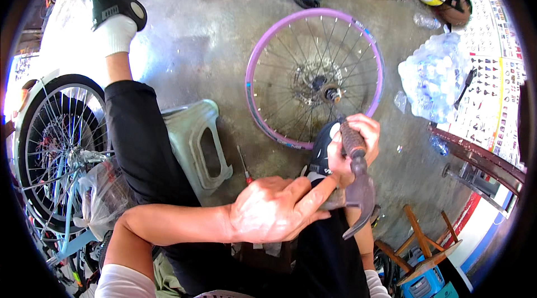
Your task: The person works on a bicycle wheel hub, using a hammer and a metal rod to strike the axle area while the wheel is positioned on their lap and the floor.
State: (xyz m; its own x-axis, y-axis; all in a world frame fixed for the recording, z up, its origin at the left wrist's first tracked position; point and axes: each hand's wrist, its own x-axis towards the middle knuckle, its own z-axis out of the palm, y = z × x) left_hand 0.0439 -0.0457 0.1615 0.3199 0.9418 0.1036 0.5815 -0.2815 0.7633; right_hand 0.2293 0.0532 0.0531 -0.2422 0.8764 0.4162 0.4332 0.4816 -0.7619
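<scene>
- The right hand has its grip wrapped round the ribbed rubber handle of a claw hammer, steel head hanging down over the lap, claw curving to 6 o'clock.
- The left hand lies at 9 o'clock of the head, fingers pinched on something small there; I cannot tell what.
- At 12 o'clock a purple-rimmed spoked wheel lies flat on the rough concrete floor, hub up.
- A red-handled screwdriver rests beside a pale plastic stool.

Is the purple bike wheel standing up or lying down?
Lying down. The purple wheel lies flat on the concrete floor: its whole round rim and all its spokes face up at the camera, with the hub pointing upward.
</scene>
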